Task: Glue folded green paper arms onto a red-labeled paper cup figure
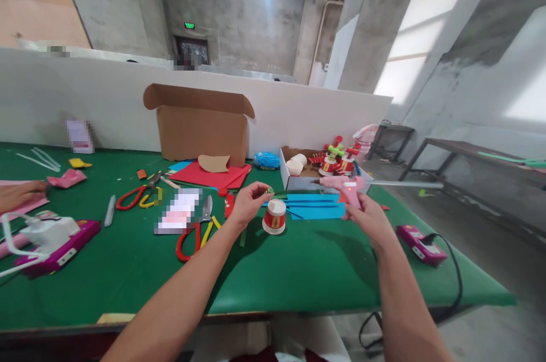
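Note:
My right hand (369, 215) is wrapped around the handle of a pink hot glue gun (352, 185), held above the table. A long pale glue stick (405, 184) juts out of its back, and its nozzle points left. My left hand (248, 202) pinches a small green striped piece (269, 190), partly hidden by the fingers. Just below and right of that hand stands a red and white paper cup (275, 217), upside down on the green table. Behind the cup lie a blue sheet (315, 206) and several narrow strips.
A white box (294, 182) holds cups and red figures. Scissors with red and yellow handles (200, 234), a phone (178, 211), red paper (209, 175) and an open cardboard box (202, 131) lie leftward. A purple power strip (420, 245) sits right. Another person's hand (21, 196) is far left.

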Tool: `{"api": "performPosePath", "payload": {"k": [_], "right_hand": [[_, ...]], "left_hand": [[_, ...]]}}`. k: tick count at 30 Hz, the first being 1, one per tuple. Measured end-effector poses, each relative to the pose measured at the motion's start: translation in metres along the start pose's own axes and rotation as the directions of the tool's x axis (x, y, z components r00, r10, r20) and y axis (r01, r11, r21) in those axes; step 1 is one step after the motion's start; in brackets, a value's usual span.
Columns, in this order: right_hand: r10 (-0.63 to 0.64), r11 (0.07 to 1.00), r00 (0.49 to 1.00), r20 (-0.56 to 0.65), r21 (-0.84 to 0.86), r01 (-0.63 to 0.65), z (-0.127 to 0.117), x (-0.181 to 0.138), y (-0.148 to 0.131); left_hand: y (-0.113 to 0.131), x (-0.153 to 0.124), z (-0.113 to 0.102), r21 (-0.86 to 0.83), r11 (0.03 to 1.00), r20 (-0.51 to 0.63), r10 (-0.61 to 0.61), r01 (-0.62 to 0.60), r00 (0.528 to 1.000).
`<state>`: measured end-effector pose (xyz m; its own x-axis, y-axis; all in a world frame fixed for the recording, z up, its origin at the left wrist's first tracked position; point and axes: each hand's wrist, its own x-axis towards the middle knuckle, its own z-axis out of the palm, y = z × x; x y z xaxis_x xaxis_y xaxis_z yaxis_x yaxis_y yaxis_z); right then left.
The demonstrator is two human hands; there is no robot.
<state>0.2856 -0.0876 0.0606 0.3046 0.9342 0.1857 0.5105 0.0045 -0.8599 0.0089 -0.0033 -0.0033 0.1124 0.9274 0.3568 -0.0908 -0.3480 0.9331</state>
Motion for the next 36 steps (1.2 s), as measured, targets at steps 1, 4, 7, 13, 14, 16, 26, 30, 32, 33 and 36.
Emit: {"api": "performPosePath", "payload": {"k": [1, 4, 7, 13, 14, 16, 26, 30, 32, 33, 36], "right_hand": [[0.019, 0.990, 0.996, 0.085, 0.136, -0.030, 0.010, 0.001, -0.007], [-0.032, 0.912, 0.962, 0.272, 0.401, -0.083, 0.038, 0.000, -0.020], [-0.111, 0.897, 0.955, 0.274, 0.441, -0.022, 0.058, -0.005, -0.026], [-0.205, 0.942, 0.939, 0.277, 0.317, 0.112, 0.073, -0.012, -0.027], [-0.205, 0.948, 0.936, 0.285, 0.297, 0.117, 0.073, -0.013, -0.027], [-0.210, 0.956, 0.930, 0.300, 0.262, 0.131, 0.072, -0.015, -0.027], [-0.229, 0.970, 0.913, 0.339, 0.158, 0.184, 0.070, -0.019, -0.024], [-0.250, 0.965, 0.919, 0.306, 0.151, 0.213, 0.072, -0.017, -0.021], [-0.250, 0.964, 0.920, 0.302, 0.160, 0.210, 0.071, -0.017, -0.021], [-0.249, 0.965, 0.920, 0.304, 0.164, 0.207, 0.071, -0.017, -0.021], [-0.255, 0.964, 0.919, 0.301, 0.159, 0.215, 0.072, -0.017, -0.022]], "left_hand": [[0.001, -0.001, 0.000, 0.005, 1.000, 0.009, -0.004, 0.004, 1.000], [0.003, -0.002, -0.002, 0.016, 1.000, 0.019, -0.012, 0.012, 1.000], [0.001, -0.001, -0.003, 0.039, 0.999, 0.026, -0.007, 0.006, 1.000], [-0.005, 0.002, -0.008, 0.145, 0.988, 0.070, 0.046, -0.056, 0.997], [-0.005, 0.002, -0.008, 0.159, 0.985, 0.077, 0.053, -0.065, 0.996], [-0.006, 0.003, -0.010, 0.178, 0.981, 0.089, 0.066, -0.081, 0.994], [-0.007, 0.003, -0.013, 0.204, 0.972, 0.108, 0.093, -0.113, 0.990], [-0.006, 0.003, -0.012, 0.182, 0.977, 0.117, 0.093, -0.114, 0.989], [-0.005, 0.002, -0.013, 0.176, 0.978, 0.120, 0.093, -0.114, 0.988], [-0.005, 0.002, -0.013, 0.176, 0.978, 0.120, 0.094, -0.114, 0.988], [-0.005, 0.002, -0.012, 0.180, 0.977, 0.118, 0.094, -0.114, 0.989]]}}
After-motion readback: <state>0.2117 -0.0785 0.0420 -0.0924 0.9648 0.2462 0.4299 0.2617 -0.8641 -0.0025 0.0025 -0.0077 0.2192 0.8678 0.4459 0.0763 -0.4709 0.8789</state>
